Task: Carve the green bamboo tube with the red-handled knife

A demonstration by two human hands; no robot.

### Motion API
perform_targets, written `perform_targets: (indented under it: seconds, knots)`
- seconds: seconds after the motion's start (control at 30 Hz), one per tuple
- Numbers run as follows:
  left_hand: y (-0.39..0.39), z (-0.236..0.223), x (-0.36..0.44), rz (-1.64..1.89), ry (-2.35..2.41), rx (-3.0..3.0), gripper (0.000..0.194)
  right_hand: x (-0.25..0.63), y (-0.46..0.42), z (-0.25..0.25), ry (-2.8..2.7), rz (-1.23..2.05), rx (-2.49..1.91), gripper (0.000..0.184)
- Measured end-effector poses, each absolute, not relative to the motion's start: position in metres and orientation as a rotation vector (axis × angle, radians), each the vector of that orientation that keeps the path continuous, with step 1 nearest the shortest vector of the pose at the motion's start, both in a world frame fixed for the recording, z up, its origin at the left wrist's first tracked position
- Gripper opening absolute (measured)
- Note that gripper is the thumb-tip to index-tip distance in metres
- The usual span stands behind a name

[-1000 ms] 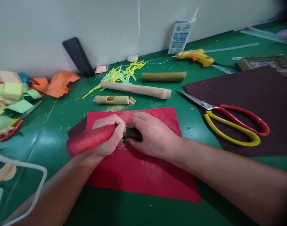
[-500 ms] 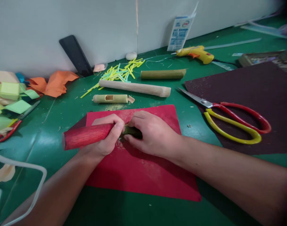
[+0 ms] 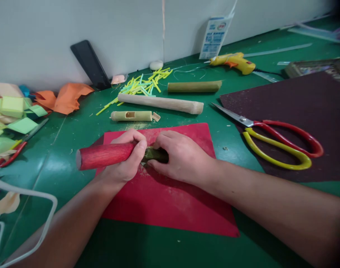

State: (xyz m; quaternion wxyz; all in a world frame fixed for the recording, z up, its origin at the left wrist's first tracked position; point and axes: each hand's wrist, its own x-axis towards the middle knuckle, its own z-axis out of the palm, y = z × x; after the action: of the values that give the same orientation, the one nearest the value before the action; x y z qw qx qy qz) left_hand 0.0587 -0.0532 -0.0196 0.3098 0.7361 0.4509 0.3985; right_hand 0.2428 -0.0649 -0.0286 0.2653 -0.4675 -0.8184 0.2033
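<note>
My left hand (image 3: pixel 125 160) is wrapped round a red wooden handle (image 3: pixel 103 156) that sticks out to the left; whatever the handle carries at its tip is hidden between my hands. My right hand (image 3: pixel 181 158) presses a short green bamboo piece (image 3: pixel 156 154) down on a red sheet (image 3: pixel 170 201), fingers curled over it. The handle's tip meets the bamboo's left end, where pale shavings lie on the sheet.
Behind the sheet lie a notched bamboo tube (image 3: pixel 131 116), a pale stick (image 3: pixel 160 103) and a green bamboo length (image 3: pixel 194 86). Red-and-yellow scissors (image 3: pixel 273 139) rest on a dark sheet (image 3: pixel 292 111) at right. A glue gun (image 3: pixel 233 61), a phone (image 3: pixel 90 65) and paper scraps (image 3: pixel 16 111) line the back and left.
The red handle has levelled out and shifted slightly, its tip still working at the bamboo's end. My right hand has kept its hold.
</note>
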Motion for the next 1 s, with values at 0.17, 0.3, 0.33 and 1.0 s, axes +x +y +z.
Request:
perform_targets:
  seconds: [0.17,0.3,0.33,1.0]
  knots:
    - [-0.053,-0.018,0.058,0.996,1.173,1.985,0.023,0.243,-0.065,-0.028,-2.209,0.564,-1.266,0.021]
    - [-0.053,-0.016,0.055,0.985,1.175,2.11,0.02,0.243,-0.064,-0.028,-2.206,0.566,-1.273,0.021]
    - [-0.053,-0.015,0.055,0.97,1.172,2.134,0.019,0.243,-0.064,-0.027,-2.206,0.569,-1.278,0.02]
    - [-0.054,-0.01,0.065,0.934,1.19,2.342,0.028,0.243,-0.062,-0.026,-2.26,0.601,-1.261,0.015]
